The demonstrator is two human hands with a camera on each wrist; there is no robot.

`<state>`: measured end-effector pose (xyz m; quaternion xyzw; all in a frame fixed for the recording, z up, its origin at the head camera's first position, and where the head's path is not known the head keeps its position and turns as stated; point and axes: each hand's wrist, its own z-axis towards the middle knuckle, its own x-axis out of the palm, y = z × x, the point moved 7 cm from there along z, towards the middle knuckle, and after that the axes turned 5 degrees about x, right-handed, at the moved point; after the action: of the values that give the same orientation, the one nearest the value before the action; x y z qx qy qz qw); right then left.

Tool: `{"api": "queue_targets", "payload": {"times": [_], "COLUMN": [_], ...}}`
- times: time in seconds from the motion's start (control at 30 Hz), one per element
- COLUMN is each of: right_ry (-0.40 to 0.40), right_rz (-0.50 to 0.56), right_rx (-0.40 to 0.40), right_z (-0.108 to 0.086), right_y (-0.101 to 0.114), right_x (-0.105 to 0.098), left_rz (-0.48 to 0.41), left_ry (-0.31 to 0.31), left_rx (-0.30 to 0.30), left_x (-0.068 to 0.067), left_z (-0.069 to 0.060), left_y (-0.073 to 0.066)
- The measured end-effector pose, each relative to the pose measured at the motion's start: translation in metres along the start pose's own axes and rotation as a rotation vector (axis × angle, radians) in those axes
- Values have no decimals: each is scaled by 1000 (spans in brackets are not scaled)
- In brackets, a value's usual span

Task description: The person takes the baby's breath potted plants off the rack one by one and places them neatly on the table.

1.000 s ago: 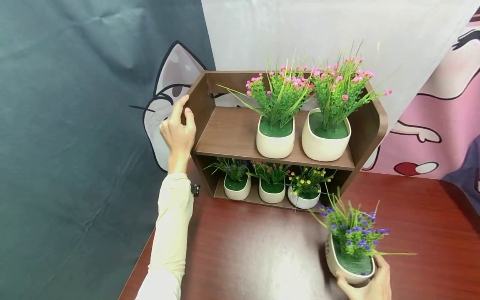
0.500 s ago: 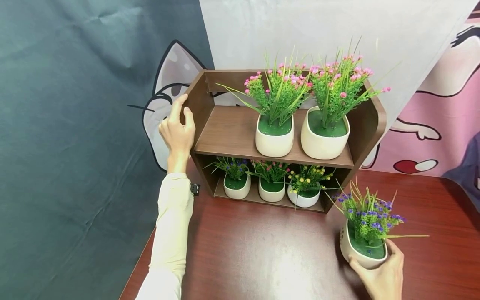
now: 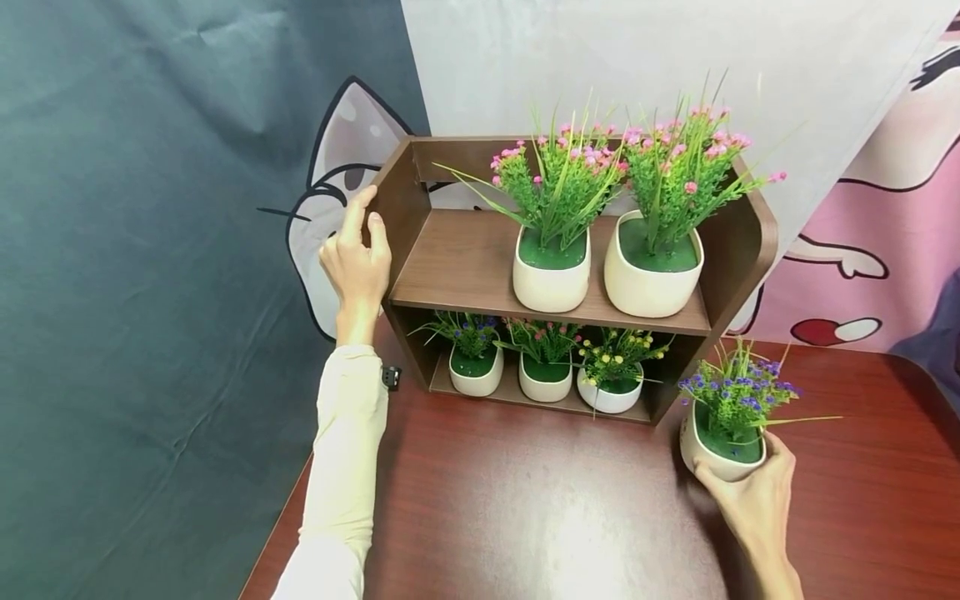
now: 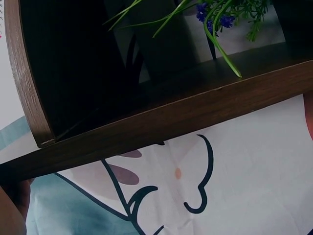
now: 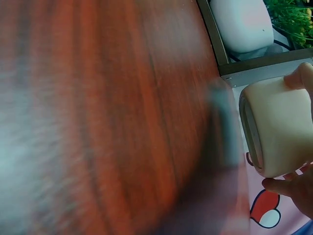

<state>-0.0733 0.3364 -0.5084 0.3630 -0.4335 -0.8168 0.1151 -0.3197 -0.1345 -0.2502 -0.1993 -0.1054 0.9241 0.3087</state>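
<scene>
The right hand (image 3: pixel 753 492) grips the purple-flowered plant (image 3: pixel 733 408) by its cream pot, thumb on one side and fingers on the other, spread only as wide as the wall between them. The pot's base shows in the right wrist view and looks lifted off the counter (image 3: pixel 525 500), so the hold probably bears all the weight. The plant is just beside the right side panel (image 3: pixel 742 279) of the brown two-tier shelf unit (image 3: pixel 457 267).

The pot looks smooth and rounded, so even pressure from both sides should serve better than a hard pinch, and a level wrist should guard against tipping. Long grass blades reach well past the rim; judge clearance by them rather than by the pot. Go gently near the side panel, because the yellow-flowered plant (image 3: pixel 609 398) on the lower tier has sprigs close to it.

The left hand (image 3: pixel 358 262) is at the left side panel (image 3: pixel 401 212), index finger and thumb well apart and pinching nothing; its other fingers are hidden. A light touch there would be enough to steady the unit without shifting it.
</scene>
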Motion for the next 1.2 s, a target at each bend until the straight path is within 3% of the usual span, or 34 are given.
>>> {"api": "queue_targets", "payload": {"times": [0.43, 0.77, 1.0, 1.2], "right_ry": [39, 105, 161, 142], "right_rz": [25, 1, -26, 21], "right_rx": [-49, -12, 9, -15], "right_z": [23, 41, 42, 36], "right_y": [5, -3, -12, -10], "right_x": [25, 50, 55, 51], "left_rz": [8, 2, -3, -1], "left_ry": [1, -8, -16, -25], "left_rx": [-11, -4, 3, 6], "left_x": [0, 1, 1, 1], "left_z": [-1, -1, -1, -1], "left_y": [1, 0, 0, 0]}}
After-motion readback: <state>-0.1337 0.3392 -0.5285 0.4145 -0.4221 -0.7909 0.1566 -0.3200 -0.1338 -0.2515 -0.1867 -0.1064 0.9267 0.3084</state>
